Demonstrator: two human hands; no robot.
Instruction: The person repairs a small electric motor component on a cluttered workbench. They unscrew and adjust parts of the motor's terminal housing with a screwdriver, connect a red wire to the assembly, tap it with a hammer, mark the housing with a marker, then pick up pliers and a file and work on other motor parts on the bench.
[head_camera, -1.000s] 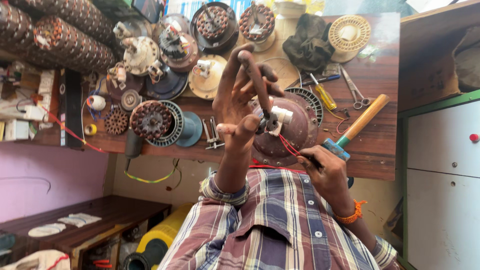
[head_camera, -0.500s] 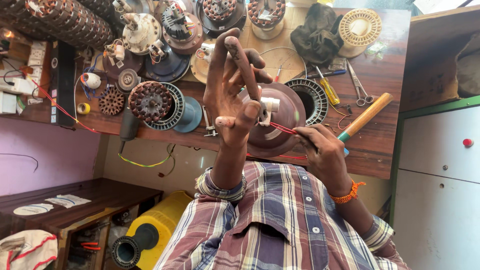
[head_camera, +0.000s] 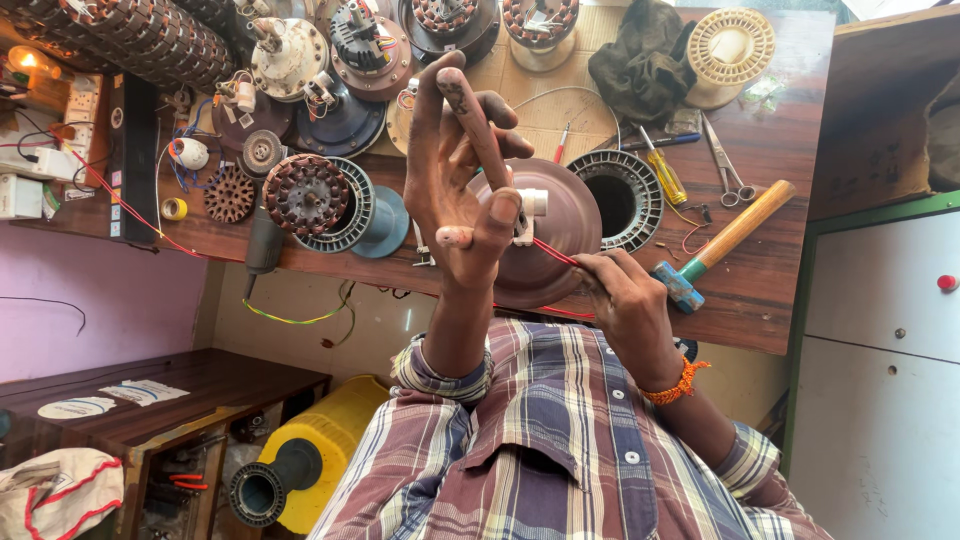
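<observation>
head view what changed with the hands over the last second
The left hand drew its spread fingers closer together and stays raised by the small white part. The right hand still pinches the red wire, stretched between the two hands. Nothing was let go. The brown motor cover, hammer and screwdriver lie as before.

At right of centre you see a wooden-handled hammer (head_camera: 722, 243); scissors (head_camera: 727, 170) and a yellow screwdriver (head_camera: 662, 172) lie above it.

Brown motor cover (head_camera: 560, 225) half behind hand (head_camera: 465, 185)
</observation>
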